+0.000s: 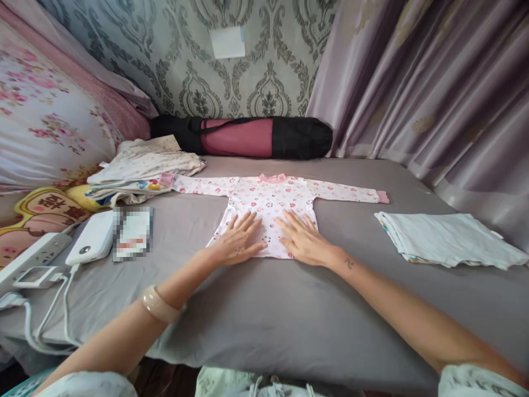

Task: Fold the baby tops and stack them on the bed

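A small white long-sleeved shirt (270, 201) with pink and red prints lies spread flat on the grey sheet (264, 309), its pink collar toward the wall and both sleeves stretched out sideways. My left hand (241, 240) rests palm down on the lower left part of the shirt, fingers spread. On the lower right part lies my right hand (303, 238), also flat with its fingers apart. Neither hand grips the cloth. The left sleeve's cuff touches a pile of folded clothes (144, 165).
Folded pale cloth (454, 240) lies at the right. At the left are a power strip (37, 256) with cables, a white power bank (91, 237), a blurred-out packet (133, 234) and a yellow cushion (49, 212). A black and red rolled bag (239, 137) lies along the wall.
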Tool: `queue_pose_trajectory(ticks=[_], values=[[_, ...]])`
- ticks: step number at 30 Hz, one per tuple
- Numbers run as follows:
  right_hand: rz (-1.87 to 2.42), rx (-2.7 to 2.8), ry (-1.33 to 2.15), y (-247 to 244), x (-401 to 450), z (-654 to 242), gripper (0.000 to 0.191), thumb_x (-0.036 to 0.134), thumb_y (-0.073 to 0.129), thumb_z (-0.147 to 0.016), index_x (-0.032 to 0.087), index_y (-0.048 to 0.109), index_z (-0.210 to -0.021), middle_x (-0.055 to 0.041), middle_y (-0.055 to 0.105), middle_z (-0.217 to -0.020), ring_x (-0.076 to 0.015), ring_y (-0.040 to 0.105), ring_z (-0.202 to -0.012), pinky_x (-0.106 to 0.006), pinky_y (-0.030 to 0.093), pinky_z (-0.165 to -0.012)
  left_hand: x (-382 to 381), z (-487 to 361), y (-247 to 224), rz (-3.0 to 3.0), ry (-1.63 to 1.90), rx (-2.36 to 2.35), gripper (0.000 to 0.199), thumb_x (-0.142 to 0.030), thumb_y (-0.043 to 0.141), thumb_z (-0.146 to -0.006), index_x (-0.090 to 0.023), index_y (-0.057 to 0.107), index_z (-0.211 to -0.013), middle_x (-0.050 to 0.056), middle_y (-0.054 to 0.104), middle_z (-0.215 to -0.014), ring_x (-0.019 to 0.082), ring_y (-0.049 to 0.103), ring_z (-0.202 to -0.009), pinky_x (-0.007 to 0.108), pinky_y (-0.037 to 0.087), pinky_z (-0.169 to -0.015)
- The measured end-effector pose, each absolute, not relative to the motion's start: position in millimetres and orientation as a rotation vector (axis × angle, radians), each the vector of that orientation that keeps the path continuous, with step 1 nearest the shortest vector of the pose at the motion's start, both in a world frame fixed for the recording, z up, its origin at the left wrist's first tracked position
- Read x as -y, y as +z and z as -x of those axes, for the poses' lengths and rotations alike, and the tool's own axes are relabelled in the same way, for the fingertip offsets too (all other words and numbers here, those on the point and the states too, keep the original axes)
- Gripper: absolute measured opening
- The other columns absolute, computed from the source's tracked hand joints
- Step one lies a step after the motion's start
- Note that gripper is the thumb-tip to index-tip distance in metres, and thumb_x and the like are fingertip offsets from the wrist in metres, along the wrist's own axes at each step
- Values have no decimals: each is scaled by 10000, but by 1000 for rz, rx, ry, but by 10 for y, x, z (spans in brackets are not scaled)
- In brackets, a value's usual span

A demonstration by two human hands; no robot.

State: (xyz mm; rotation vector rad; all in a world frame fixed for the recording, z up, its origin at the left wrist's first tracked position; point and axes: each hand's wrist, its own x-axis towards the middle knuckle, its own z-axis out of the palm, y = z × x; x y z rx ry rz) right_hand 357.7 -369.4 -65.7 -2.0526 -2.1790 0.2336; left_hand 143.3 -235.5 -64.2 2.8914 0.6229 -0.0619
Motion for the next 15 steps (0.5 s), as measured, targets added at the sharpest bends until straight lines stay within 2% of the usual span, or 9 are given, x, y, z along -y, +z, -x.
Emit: queue_pose_trajectory(ticks=[6,10,12,15], values=[[2023,2227,414,-656,3753,-3428,614,472,247,-1004,195,241,-1552,-99,104,-1625,-274,31,-1493,-535,55,-1193,2487,-1512,-677,-2875,-98,-485,770,-662,224,-944,-190,184,-1551,144,150,-1613,292,91,-1494,493,75,-1186],[2009,2153,448,-607,3567,-3579,590,499,194,-1007,244,318,-1524,-69,243,-1602,-229,161,-1481,-477,88,-1202,2297,-1656,-576,-2857,31,-446,692,-652,392,-910,-211,425,-1443,149,433,-1493,296,378,-1388,472,234,-1157],[2100,2009,332,-610,3369,-3726,605,479,132,-1011,212,341,-1512,-74,283,-1587,-211,187,-1474,-442,98,-1204,2128,-1819,-551,-2874,171,-529,583,-572,382,-945,-206,488,-1387,138,514,-1423,281,448,-1335,454,300,-1129],[2334,1792,145,-697,3056,-3979,672,485,166,-1000,85,270,-1530,-133,169,-1613,-257,91,-1491,-446,79,-1202,1853,-2078,-633,-2907,235,-786,599,-500,343,-970,-131,415,-1437,166,356,-1539,310,261,-1450,466,239,-1164]])
